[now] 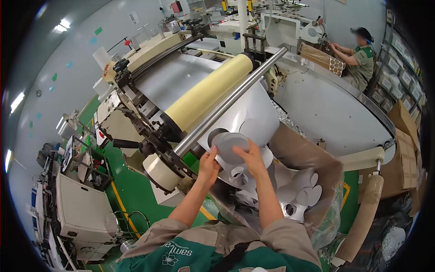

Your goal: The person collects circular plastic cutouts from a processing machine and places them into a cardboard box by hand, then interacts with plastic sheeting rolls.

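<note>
Between my two hands is a round grey disc [232, 148], held by its edges above the box. My left hand [209, 167] grips its left side, fingers closed on it. My right hand [250, 156] has its thumb on the disc's face and its fingers at the right edge. A white sheet [253, 109] with round cut-outs hangs from the steel roller [231, 100] just beyond the disc. Below, a cardboard box [324, 167] lined with clear plastic holds white cut sheet and several round pieces.
A yellow roller [210, 90] lies across the machine beyond the steel one. At the right are a brown paper roll [362, 217] and cardboard boxes [405, 158]. A white cabinet [84, 204] stands at the left. Another person [362, 59] works at the back right.
</note>
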`<action>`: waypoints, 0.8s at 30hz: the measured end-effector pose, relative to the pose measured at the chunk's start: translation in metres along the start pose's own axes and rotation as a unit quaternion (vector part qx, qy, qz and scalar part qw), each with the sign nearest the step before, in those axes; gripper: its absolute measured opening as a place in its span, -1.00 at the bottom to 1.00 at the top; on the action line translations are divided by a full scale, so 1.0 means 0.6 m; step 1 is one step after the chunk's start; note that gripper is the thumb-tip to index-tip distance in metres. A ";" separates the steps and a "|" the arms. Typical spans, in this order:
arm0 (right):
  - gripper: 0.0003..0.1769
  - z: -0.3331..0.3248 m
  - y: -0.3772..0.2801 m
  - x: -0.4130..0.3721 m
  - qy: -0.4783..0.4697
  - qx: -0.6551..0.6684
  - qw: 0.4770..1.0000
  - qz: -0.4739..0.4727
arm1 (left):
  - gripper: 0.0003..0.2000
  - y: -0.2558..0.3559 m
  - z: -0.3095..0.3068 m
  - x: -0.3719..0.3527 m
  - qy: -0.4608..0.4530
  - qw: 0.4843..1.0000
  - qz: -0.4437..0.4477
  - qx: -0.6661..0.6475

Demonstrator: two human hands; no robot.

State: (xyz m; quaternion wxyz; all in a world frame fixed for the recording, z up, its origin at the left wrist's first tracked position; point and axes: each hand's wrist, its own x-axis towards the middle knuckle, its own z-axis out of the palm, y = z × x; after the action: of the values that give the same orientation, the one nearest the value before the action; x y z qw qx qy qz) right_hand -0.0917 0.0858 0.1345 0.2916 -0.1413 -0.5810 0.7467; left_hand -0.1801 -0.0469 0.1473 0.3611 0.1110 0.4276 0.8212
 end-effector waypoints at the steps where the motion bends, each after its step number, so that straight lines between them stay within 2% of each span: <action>1: -0.52 -0.011 0.020 -0.007 0.052 0.061 0.997 0.000 | -0.72 0.005 0.002 0.000 0.011 1.000 0.005 -0.004; 3: -0.56 -0.051 0.040 -0.016 0.150 0.180 0.972 -0.001 | -0.68 0.022 0.011 0.004 0.034 0.999 0.018 -0.014; 4: -0.55 -0.074 0.036 -0.021 0.195 0.201 0.960 -0.026 | -0.57 0.030 0.004 0.007 0.042 0.998 0.035 0.010; 5: -0.54 -0.098 0.031 -0.027 0.240 0.222 0.944 -0.051 | -0.55 0.041 0.000 0.010 0.030 0.999 0.031 0.001; 7: -0.51 -0.135 0.019 -0.039 0.271 0.264 0.925 -0.042 | -0.55 0.053 0.006 0.010 0.020 0.999 0.046 0.001; 10: -0.53 -0.139 -0.010 -0.043 0.251 0.308 0.918 -0.020 | -0.55 0.049 0.015 0.018 -0.007 0.998 0.043 -0.051; 13: -0.54 -0.100 -0.033 -0.032 0.189 0.303 0.934 0.005 | -0.58 0.021 0.022 0.008 -0.032 0.998 -0.032 -0.047; 14: -0.54 -0.082 -0.032 -0.024 0.167 0.286 0.944 0.001 | -0.62 0.021 0.030 0.000 -0.012 0.998 -0.043 -0.045; 18: -0.57 -0.014 -0.051 0.001 0.043 0.192 0.980 0.010 | -0.74 0.031 0.023 0.010 0.009 0.996 0.067 -0.061; 21: -0.49 0.016 -0.037 0.022 -0.048 0.042 0.998 0.019 | -0.76 0.021 0.005 0.011 -0.018 0.999 0.030 -0.041; 24: -0.54 0.025 -0.017 0.013 -0.039 0.036 0.998 0.022 | -0.74 0.008 -0.001 0.003 0.002 0.999 0.018 -0.044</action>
State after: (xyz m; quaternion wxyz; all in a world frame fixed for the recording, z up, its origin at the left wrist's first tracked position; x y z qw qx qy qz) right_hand -0.1030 0.0804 0.1495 0.2573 -0.1143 -0.5610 0.7785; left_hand -0.1837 -0.0477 0.1504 0.3502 0.1005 0.3897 0.8458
